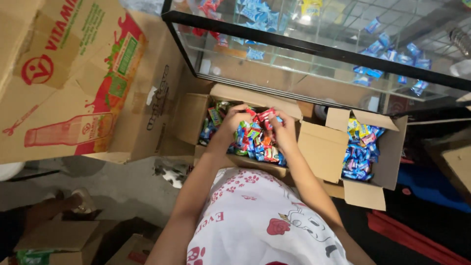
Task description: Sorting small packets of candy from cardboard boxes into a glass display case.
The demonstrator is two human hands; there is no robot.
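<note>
- Nearest my camera is the white shirt with red paw prints and a cartoon print, filling the lower middle of the view, and both bare forearms run up from it toward the boxes.
- My left hand is down in the open cardboard box, its fingers curled together over the heap of wrapped sweets; I cannot tell from here how much it has pinched.
- My right hand sits just beside the left one, over the same heap, fingers bent and closed on a small red packet that both hands meet at.
- That red packet is at the top middle of the box, above the pile of red, blue and green wrappers, between the two sets of fingertips.
- To the right, touching the first box, stands a second cardboard box with its flaps open, stacked with blue and yellow packets.
- Above both boxes I see a black-framed glass display case, with more blue packets lying on its shelves.
- On the left a large printed carton with a bottle drawing leans over the grey floor.
- Bottom left, more flattened cardboard lies near a foot in a sandal; whose it is I cannot tell.
- Right of the boxes, dark blue and red cloth covers the floor.
</note>
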